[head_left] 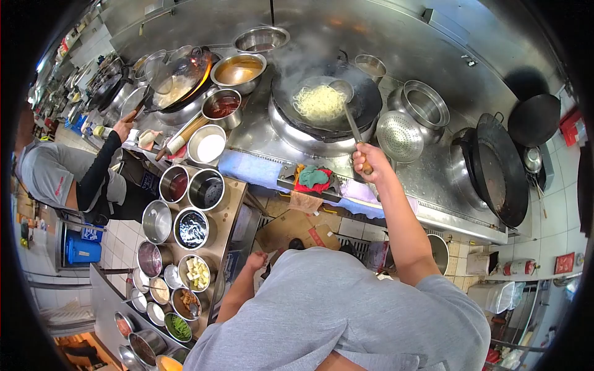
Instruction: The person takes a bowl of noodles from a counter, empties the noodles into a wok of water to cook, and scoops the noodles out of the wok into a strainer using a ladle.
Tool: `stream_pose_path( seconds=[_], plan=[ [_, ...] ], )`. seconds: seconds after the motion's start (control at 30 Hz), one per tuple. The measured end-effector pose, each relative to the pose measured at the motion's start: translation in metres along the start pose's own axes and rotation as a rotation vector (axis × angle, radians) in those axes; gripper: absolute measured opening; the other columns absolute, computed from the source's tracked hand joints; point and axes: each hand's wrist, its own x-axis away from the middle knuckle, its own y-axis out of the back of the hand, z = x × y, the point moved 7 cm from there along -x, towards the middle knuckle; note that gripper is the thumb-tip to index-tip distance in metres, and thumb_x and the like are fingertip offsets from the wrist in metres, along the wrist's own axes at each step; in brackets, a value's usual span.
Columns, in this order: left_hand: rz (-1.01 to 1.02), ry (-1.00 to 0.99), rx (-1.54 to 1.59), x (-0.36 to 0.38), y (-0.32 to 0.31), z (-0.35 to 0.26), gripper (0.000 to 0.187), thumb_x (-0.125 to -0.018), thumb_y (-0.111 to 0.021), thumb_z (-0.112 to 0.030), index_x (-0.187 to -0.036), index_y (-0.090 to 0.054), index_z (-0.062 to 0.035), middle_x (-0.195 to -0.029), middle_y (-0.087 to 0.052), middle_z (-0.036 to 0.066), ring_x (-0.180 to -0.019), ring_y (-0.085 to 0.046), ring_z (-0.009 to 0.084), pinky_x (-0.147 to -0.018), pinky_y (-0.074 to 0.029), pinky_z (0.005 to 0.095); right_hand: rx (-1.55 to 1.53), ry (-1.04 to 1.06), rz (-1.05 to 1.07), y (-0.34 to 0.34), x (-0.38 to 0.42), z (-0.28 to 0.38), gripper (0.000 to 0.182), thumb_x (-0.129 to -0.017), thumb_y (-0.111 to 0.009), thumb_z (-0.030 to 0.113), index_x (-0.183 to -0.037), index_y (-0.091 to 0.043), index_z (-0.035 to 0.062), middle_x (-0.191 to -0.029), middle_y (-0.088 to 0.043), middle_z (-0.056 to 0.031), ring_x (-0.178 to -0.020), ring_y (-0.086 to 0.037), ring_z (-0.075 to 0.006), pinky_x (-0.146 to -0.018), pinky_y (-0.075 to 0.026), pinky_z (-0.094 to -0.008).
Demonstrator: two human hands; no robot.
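Observation:
My right hand [370, 162] is wrapped round the wooden end of a long-handled ladle [351, 120]. The ladle's bowl rests at the right side of a heap of pale noodles [319, 102], which steams in a black wok [365, 111] on the stove. Low beside my body, my left hand [255, 260] is closed, with a small pale bit showing at its fingers that I cannot make out. A perforated strainer [400, 136] sits just right of my right hand. Bunched red and green cloths [314, 178] lie on the stove's front edge, left of that hand.
Seasoning pots, one with dark sauce [190, 228], crowd the left side table. Near the wok stand a bowl of amber liquid [238, 70] and a pot of red sauce [221, 107]. Large woks [500, 173] lean at right. A co-worker [59, 176] tends a flaming wok at left.

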Motion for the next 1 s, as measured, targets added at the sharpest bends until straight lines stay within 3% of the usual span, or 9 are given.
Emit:
stream_pose_path(
  seconds=[0.03, 0.1, 0.23, 0.5, 0.57, 0.63, 0.7, 0.77, 1.0],
  plan=[
    [0.002, 0.003, 0.001, -0.001, 0.001, -0.009, 0.021, -0.078, -0.050, -0.020, -0.086, -0.055, -0.0007, -0.071, -0.057, 0.007, -0.061, -0.054, 0.0147, -0.054, -0.045, 0.0263, 0.001, -0.003, -0.002, -0.001, 0.003, 0.006, 0.010, -0.082, -0.041, 0.008, -0.091, -0.040, 0.0062, -0.059, -0.041, -0.0025, -0.042, -0.040, -0.0081, -0.035, -0.035, -0.0224],
    [-0.035, -0.014, 0.111, -0.007, 0.005, -0.016, 0.019, -0.079, -0.050, -0.018, -0.087, -0.053, -0.0010, -0.070, -0.056, 0.007, -0.060, -0.053, 0.0139, -0.053, -0.045, 0.0259, -0.597, -0.261, 0.257, -0.029, 0.012, 0.010, 0.013, -0.082, -0.040, 0.009, -0.091, -0.038, -0.0009, -0.058, -0.041, -0.0032, -0.041, -0.040, -0.0073, -0.035, -0.036, -0.0208],
    [-0.007, -0.100, 0.273, -0.011, 0.002, -0.023, 0.017, -0.079, -0.049, -0.016, -0.087, -0.053, -0.0010, -0.070, -0.056, 0.007, -0.058, -0.052, 0.0133, -0.053, -0.044, 0.0255, -0.657, -0.228, 0.284, -0.050, 0.029, 0.023, 0.022, -0.083, -0.038, 0.009, -0.096, -0.036, -0.0085, -0.060, -0.041, -0.0026, -0.040, -0.040, -0.0069, -0.037, -0.037, -0.0195],
    [0.012, 0.027, 0.171, 0.003, -0.014, 0.027, 0.020, -0.078, -0.049, -0.018, -0.088, -0.054, -0.0005, -0.070, -0.057, 0.008, -0.059, -0.053, 0.0140, -0.052, -0.043, 0.0265, -0.221, -0.088, 0.165, -0.055, 0.039, 0.041, 0.016, -0.083, -0.043, 0.012, -0.093, -0.040, -0.0008, -0.061, -0.042, -0.0011, -0.042, -0.040, -0.0041, -0.035, -0.033, -0.0170],
    [-0.027, 0.040, -0.063, 0.020, -0.008, 0.022, 0.018, -0.076, -0.050, -0.016, -0.085, -0.056, -0.0005, -0.072, -0.058, 0.008, -0.060, -0.054, 0.0155, -0.054, -0.043, 0.0289, -0.173, -0.073, 0.139, -0.054, 0.039, 0.042, 0.008, -0.081, -0.045, 0.009, -0.085, -0.039, 0.0047, -0.059, -0.043, -0.0015, -0.042, -0.040, -0.0056, -0.035, -0.034, -0.0194],
    [0.017, -0.465, -0.322, 0.008, -0.015, 0.037, 0.016, -0.074, -0.050, -0.013, -0.082, -0.057, -0.0009, -0.073, -0.058, 0.008, -0.062, -0.054, 0.0169, -0.056, -0.043, 0.0302, 0.093, 0.062, 0.085, -0.050, 0.040, 0.049, 0.008, -0.081, -0.045, 0.009, -0.085, -0.038, 0.0069, -0.060, -0.044, -0.0020, -0.042, -0.040, -0.0066, -0.035, -0.034, -0.0205],
    [0.042, -0.549, -0.193, -0.002, -0.019, 0.058, 0.016, -0.072, -0.051, -0.013, -0.081, -0.057, -0.0008, -0.073, -0.058, 0.007, -0.065, -0.054, 0.0177, -0.059, -0.043, 0.0294, 0.173, 0.092, 0.072, -0.044, 0.034, 0.044, 0.013, -0.081, -0.045, 0.008, -0.091, -0.037, 0.0070, -0.060, -0.043, -0.0018, -0.043, -0.040, -0.0079, -0.035, -0.034, -0.0216],
    [0.065, -0.591, 0.188, 0.002, -0.014, 0.058, 0.017, -0.071, -0.053, -0.014, -0.080, -0.056, -0.0002, -0.073, -0.058, 0.007, -0.066, -0.054, 0.0179, -0.062, -0.042, 0.0292, 0.578, 0.279, -0.114, -0.036, 0.038, 0.043, 0.012, -0.082, -0.044, 0.009, -0.090, -0.037, 0.0058, -0.058, -0.041, -0.0003, -0.042, -0.038, -0.0067, -0.034, -0.032, -0.0198],
    [0.207, -0.263, 0.119, 0.004, -0.024, 0.043, 0.024, -0.070, -0.054, -0.016, -0.085, -0.058, 0.0019, -0.078, -0.058, 0.007, -0.073, -0.054, 0.0189, -0.067, -0.042, 0.0283, 0.706, 0.265, -0.054, -0.036, 0.066, 0.022, 0.036, -0.082, -0.044, 0.009, -0.116, -0.033, 0.0068, -0.063, -0.040, 0.0008, -0.045, -0.039, -0.0065, -0.036, -0.034, -0.0204]
  ],
)
